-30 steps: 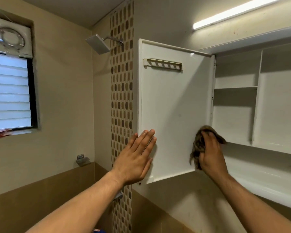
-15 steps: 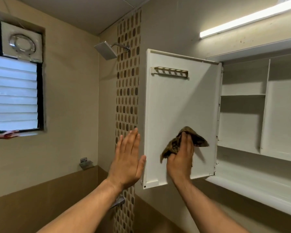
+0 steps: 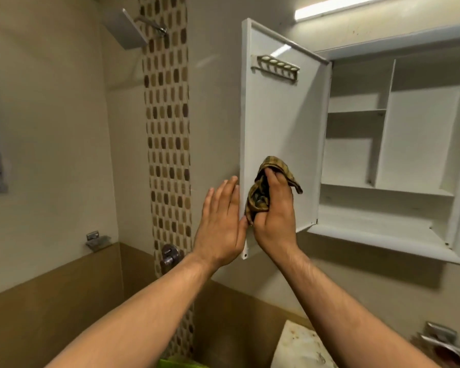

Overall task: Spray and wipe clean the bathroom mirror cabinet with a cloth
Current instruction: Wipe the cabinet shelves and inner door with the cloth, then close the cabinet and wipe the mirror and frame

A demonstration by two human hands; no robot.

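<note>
The white mirror cabinet (image 3: 398, 235) hangs on the wall at the right with its door (image 3: 282, 123) swung open toward me, inner side showing. My right hand (image 3: 275, 213) presses a crumpled brown checked cloth (image 3: 260, 189) against the lower left part of the door's inner face. My left hand (image 3: 221, 224) is flat with fingers together, its palm against the door's outer free edge. The mirror side of the door is hidden. No spray bottle is in view.
Bare shelves (image 3: 356, 111) divide the cabinet interior. A small holder rack (image 3: 276, 67) sits high on the door. A shower head (image 3: 128, 27) and mosaic tile strip (image 3: 168, 144) are at the left, a tap valve (image 3: 170, 254) below, a basin corner (image 3: 300, 346) at the bottom.
My right hand has carried the cloth leftward across the door's inner face, from the hinge side to the free edge. My left hand shifted off the door face to its outer edge.
</note>
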